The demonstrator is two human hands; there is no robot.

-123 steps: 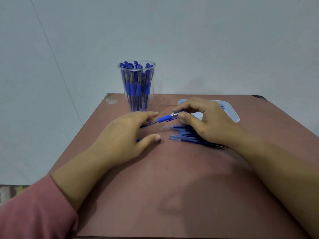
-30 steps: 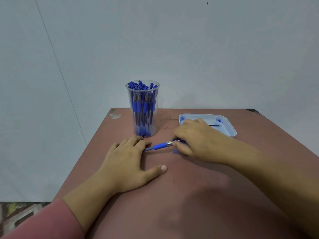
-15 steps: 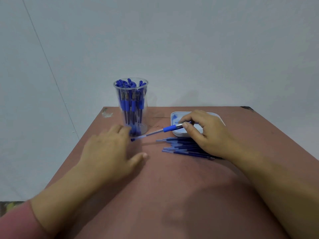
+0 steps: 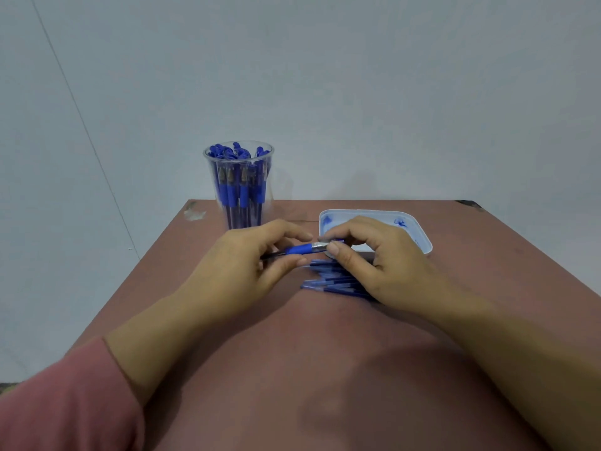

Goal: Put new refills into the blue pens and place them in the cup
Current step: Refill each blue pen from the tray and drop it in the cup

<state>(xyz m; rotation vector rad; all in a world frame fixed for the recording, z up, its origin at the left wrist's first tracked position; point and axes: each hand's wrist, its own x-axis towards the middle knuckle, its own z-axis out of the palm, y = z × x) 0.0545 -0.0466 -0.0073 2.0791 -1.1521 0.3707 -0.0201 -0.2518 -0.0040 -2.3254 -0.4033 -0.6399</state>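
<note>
A blue pen (image 4: 300, 249) with a silver collar is held level above the table between both hands. My left hand (image 4: 242, 271) pinches its barrel end with thumb and fingers. My right hand (image 4: 374, 260) pinches the tip end by the silver collar. Under my right hand lies a small pile of blue refills (image 4: 328, 278), partly hidden by my fingers. A clear plastic cup (image 4: 239, 185) full of blue pens stands at the table's far left.
A white shallow tray (image 4: 419, 231) with blue ink smears sits behind my right hand. The brown table (image 4: 309, 369) ends close behind the cup at a pale wall. A scuffed white mark (image 4: 194, 214) is at the far left corner.
My left hand has risen off the table and taken hold of the pen's barrel, which my right hand alone held half a second ago. The pen now sits between both hands.
</note>
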